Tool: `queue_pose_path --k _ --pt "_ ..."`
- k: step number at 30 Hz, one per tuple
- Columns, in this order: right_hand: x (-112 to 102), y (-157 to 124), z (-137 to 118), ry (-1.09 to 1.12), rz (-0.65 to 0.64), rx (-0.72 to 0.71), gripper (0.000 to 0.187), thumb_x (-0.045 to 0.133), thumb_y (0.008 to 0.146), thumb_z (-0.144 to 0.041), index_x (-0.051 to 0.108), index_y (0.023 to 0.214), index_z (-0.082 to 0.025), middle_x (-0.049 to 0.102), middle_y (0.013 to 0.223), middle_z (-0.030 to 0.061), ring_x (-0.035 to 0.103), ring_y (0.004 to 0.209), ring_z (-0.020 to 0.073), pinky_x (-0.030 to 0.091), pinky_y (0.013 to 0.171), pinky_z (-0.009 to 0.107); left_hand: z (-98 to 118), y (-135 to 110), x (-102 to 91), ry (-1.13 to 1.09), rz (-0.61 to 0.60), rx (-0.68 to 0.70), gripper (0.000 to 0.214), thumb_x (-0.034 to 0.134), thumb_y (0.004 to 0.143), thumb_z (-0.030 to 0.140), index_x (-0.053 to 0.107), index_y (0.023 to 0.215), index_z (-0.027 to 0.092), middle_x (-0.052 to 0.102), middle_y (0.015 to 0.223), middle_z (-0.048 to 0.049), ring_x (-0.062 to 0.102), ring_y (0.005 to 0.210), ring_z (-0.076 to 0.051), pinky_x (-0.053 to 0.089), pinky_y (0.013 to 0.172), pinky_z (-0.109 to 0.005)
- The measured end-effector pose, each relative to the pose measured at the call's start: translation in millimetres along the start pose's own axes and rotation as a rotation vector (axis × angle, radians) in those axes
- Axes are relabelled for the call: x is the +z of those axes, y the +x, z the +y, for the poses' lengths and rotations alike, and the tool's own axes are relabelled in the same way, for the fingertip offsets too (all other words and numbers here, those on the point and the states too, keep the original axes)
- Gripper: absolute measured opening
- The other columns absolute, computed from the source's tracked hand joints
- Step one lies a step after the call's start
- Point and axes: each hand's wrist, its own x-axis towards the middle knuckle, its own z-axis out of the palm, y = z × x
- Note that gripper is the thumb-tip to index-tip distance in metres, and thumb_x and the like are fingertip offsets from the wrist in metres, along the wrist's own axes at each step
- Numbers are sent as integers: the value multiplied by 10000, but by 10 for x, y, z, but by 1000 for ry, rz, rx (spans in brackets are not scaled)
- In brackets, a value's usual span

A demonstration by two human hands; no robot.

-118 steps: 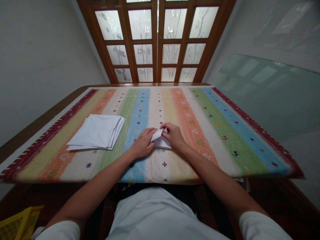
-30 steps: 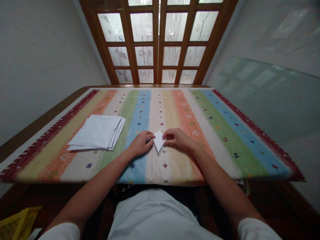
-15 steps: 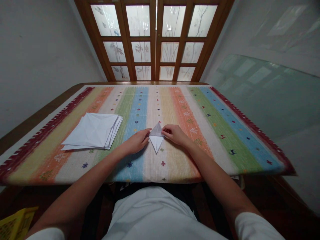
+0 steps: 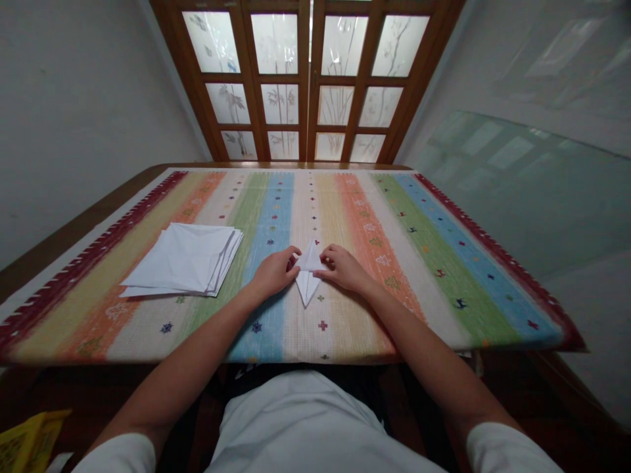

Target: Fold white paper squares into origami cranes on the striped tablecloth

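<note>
A small folded white paper (image 4: pixel 308 284), shaped like a narrow diamond with a crease across its middle, lies on the striped tablecloth in front of me. My left hand (image 4: pixel 277 270) grips its left edge, fingers curled and thumb at the middle crease. On the opposite edge, my right hand (image 4: pixel 344 268) pinches the paper with curled fingers, its thumb also by the crease. The paper's upper tip points away from me and its lower tip towards me. To the left of my left hand rests a stack of white paper sheets (image 4: pixel 180 258), slightly fanned, with crease lines on the top one.
The striped tablecloth (image 4: pixel 424 289) covers the table, whose wooden edge (image 4: pixel 89 223) shows at the left. A sheet of glass (image 4: pixel 522 190) leans on the right wall. Wooden doors (image 4: pixel 308 79) with frosted panes stand behind. A yellow basket (image 4: pixel 32 440) is at lower left.
Both thumbs have come in to the paper's middle crease, and my left fingers have curled more. The paper's upper part looks narrower and lighter. The stack has stayed in place.
</note>
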Motion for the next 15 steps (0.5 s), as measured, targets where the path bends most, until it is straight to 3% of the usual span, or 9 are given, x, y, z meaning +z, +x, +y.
queue_pose_path --k 7,11,15 --pt "7 23 -13 190 14 49 223 876 783 -249 677 874 -204 658 840 9 545 758 177 432 739 315 -55 -24 64 -120 71 19 294 670 887 165 603 1169 216 739 920 -14 666 741 -179 478 754 -314" --pt "8 16 -25 324 5 58 213 827 786 -284 644 866 -210 643 808 -6 533 736 170 428 715 309 -66 -1 76 -90 107 9 157 690 877 199 541 924 221 667 848 -9 607 726 -185 445 737 -319" --pt "34 18 -26 420 30 52 236 792 797 -317 605 905 -222 627 834 -11 538 731 163 435 697 301 -42 8 99 -57 117 99 194 632 879 184 482 762 224 603 836 -30 568 779 -201 444 779 -334"
